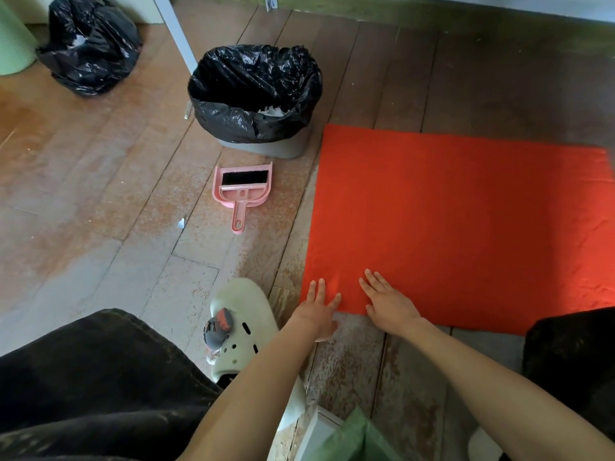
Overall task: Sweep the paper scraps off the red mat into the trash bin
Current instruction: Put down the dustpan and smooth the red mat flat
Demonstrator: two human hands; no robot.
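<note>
The red mat lies flat on the wooden floor at the right, and no scraps show on it. My left hand rests flat on its near left corner with fingers spread. Just to the right, my right hand lies flat on the mat's near edge, also holding nothing. The grey trash bin, lined with a black bag, stands beyond the mat's far left corner; white paper scraps show inside. A pink dustpan with a black-bristled brush in it lies on the floor just in front of the bin.
A tied black rubbish bag sits at the far left beside a pale green container. A white table leg stands behind the bin. My white clog is left of my hands. A small scrap lies on the floor.
</note>
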